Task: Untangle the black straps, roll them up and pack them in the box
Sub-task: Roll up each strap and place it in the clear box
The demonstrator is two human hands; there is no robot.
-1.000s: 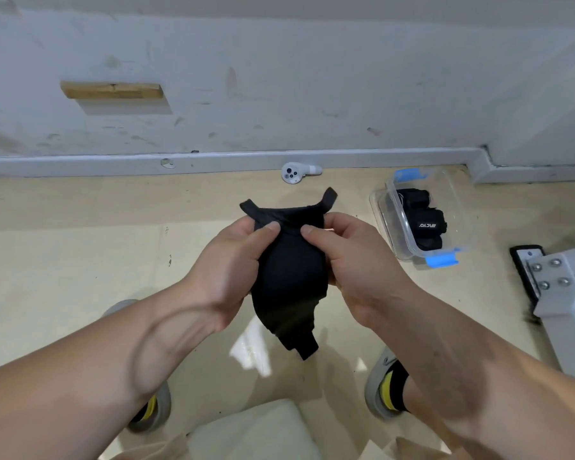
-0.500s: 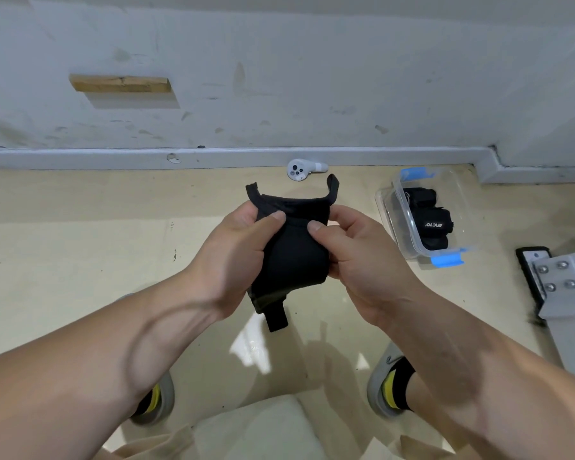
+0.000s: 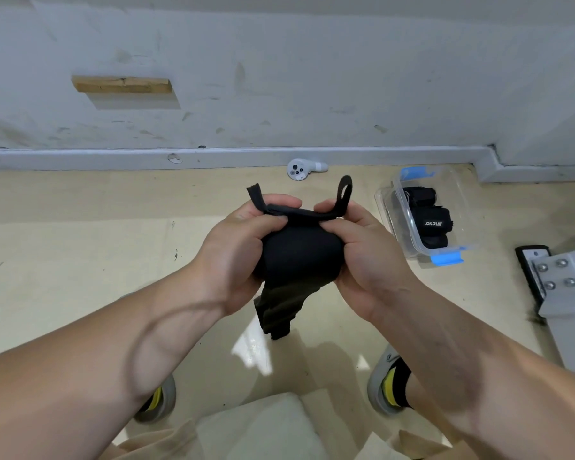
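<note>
Both are gripping tight here: left hand [image 3: 236, 257] and right hand [image 3: 362, 260] are pinching the half-rolled black strap [image 3: 299, 254] in mid-air, well apart from the clear box [image 3: 462, 194] on the floor [image 3: 80, 260]. That loose tail [image 3: 279, 310] is dangling below; any slackening and the roll is probably springing open.

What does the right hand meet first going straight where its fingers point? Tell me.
The right hand grips the black strap, so that comes first; just beyond, likely the left hand.
</note>
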